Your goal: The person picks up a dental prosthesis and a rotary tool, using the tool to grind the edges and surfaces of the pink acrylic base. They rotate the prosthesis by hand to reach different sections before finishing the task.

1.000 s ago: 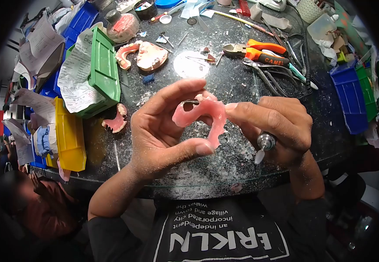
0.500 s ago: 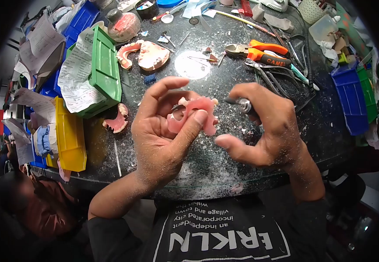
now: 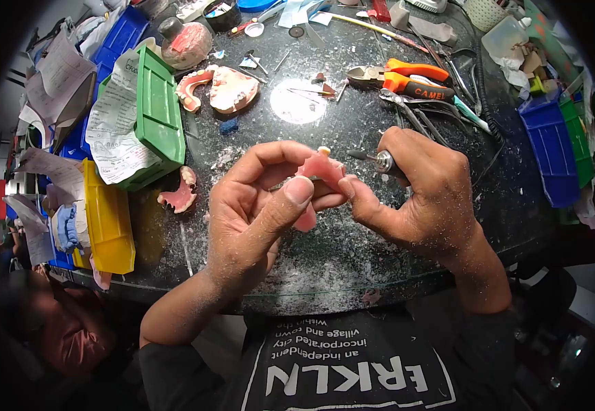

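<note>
Head view: left hand (image 3: pixel 253 209) pinches pink denture plate (image 3: pixel 320 168) between thumb and fingers, above dust-strewn desk (image 3: pixel 352 270). Right hand (image 3: pixel 429 195) curled around rotary handpiece (image 3: pixel 384 162), its grey tip near the plate; right thumb at plate's edge. Orange-handled pliers (image 3: pixel 417 81) lie beyond.

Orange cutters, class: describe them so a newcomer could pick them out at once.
On the dark table, find the bright round patch of light. The cutters lie to its right. Their orange colouring and the word CAMEL set them apart from the plainer pliers beside them.
</note>
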A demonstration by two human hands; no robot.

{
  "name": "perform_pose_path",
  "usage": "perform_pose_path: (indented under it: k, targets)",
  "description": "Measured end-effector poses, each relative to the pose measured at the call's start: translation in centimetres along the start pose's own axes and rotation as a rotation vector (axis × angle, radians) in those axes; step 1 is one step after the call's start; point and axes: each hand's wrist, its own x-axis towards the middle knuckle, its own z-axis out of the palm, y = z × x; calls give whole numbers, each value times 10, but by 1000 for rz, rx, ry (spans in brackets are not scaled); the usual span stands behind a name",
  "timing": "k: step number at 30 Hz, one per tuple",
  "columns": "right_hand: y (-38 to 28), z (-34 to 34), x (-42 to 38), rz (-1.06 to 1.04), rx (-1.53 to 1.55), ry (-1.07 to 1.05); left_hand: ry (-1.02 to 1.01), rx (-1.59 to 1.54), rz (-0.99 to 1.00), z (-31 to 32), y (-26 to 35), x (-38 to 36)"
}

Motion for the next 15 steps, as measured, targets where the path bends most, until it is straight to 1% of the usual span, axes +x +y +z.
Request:
perform_pose_path:
  k: [1, 4, 7, 10, 15]
  targets:
    - [1, 0, 0, 2, 1, -8, 5, -15, 13, 2, 0, 0]
    - [2, 0, -2, 10, 2, -24, 7, 7, -30, 4, 0, 0]
    - [3, 1, -2, 13, -4, -30, -49, 51, -85, -1, 1, -1]
    - [3, 2, -3, 8, -6, -38, -82, 8, -85, -3, -3, 0]
    - [4, 3, -4, 10, -11, -50, -92, 27, -69, -3, -4, 0]
